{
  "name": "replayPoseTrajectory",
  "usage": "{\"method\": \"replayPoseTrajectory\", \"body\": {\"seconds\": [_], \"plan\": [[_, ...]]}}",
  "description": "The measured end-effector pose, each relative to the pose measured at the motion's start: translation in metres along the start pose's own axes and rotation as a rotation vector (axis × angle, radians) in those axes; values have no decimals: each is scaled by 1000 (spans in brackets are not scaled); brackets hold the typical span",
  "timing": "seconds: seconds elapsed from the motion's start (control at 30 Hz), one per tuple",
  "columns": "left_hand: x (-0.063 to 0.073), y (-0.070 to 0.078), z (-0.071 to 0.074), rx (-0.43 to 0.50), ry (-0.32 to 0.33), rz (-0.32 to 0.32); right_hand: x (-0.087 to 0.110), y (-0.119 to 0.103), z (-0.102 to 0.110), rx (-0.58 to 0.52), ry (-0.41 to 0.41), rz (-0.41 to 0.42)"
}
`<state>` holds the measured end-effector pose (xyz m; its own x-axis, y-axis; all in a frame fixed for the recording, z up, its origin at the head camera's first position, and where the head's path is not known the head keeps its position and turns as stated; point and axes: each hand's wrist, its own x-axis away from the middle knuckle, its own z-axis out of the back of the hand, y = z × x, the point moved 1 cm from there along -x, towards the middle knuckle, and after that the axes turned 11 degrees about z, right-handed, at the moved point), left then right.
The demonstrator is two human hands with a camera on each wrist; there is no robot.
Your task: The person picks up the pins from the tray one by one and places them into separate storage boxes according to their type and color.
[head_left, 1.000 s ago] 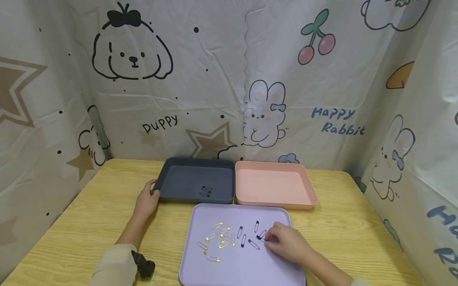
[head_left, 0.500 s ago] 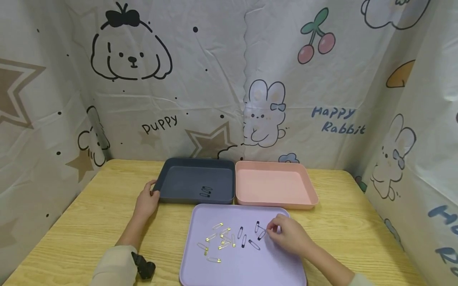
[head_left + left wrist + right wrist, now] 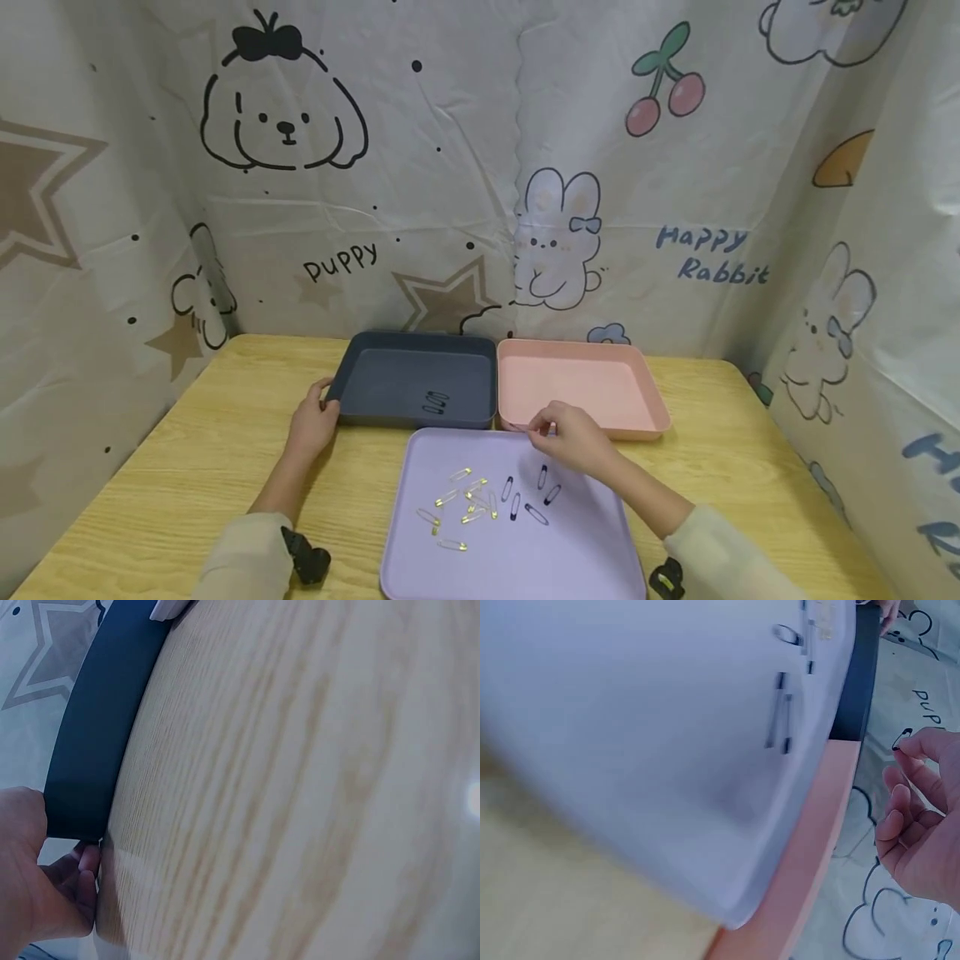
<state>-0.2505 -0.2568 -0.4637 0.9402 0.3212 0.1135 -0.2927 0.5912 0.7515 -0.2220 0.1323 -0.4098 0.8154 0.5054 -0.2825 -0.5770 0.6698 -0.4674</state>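
My right hand point(image 3: 573, 437) is over the front rim of the pink tray point(image 3: 577, 375), pinching a black safety pin point(image 3: 901, 739) between thumb and forefinger. In the right wrist view its other fingers curl loosely below the pin. At the left side of the dark grey tray point(image 3: 390, 371), my left hand point(image 3: 312, 421) grips the corner, thumb above and fingers against the side. Three black safety pins point(image 3: 435, 403) lie in that tray. On the purple tray point(image 3: 555, 558) lie several gold safety pins point(image 3: 472, 504) to the left and several black safety pins point(image 3: 515, 506) to their right.
The dark grey and pink trays stand side by side at the back of the wooden table point(image 3: 337, 508), with the purple tray in front. A printed cloth point(image 3: 442, 167) hangs behind and along both sides.
My right hand has lifted a black safety pin off the purple tray and moved it up and left to the pink tray's front rim. The left hand stays at the dark grey tray.
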Motion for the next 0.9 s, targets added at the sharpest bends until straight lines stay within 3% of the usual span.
{"method": "replayPoseTrajectory", "body": {"seconds": [0.33, 0.6, 0.9], "plan": [[-2, 1, -4, 11, 1, -13, -56, -18, -17, -53, 0, 42], [-4, 2, -1, 26, 5, -12, -93, -36, -45, -71, -45, 111], [-3, -3, -1, 34, 12, -5, -124, -48, -75, -75, -131, 75]]}}
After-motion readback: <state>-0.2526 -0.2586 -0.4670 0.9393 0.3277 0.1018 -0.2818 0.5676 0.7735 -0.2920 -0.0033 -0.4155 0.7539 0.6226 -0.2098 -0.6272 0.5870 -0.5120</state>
